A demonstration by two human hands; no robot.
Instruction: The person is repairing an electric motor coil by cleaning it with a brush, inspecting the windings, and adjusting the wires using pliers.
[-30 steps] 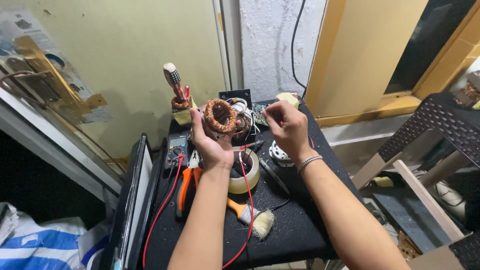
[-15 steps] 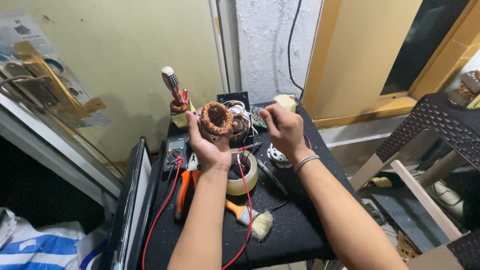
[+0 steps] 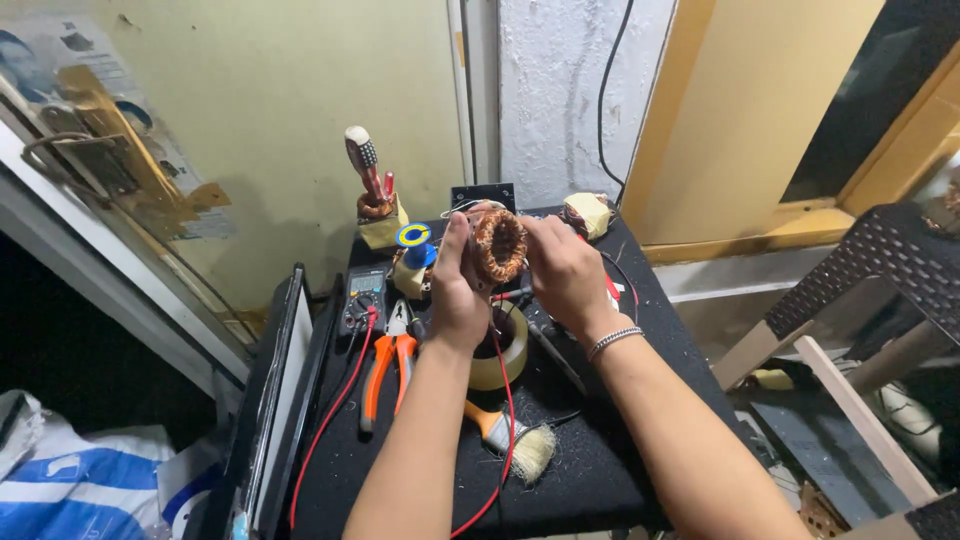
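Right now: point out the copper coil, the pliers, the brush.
copper coil (image 3: 499, 246), head view, on the wound face.
pliers (image 3: 383, 372), head view, on the orange handles.
brush (image 3: 533, 452), head view, on the bristles.

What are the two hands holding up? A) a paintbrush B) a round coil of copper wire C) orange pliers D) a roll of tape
B: both the left hand and the right hand hold the round copper wire coil above the table, while the paintbrush, orange pliers and tape roll lie below.
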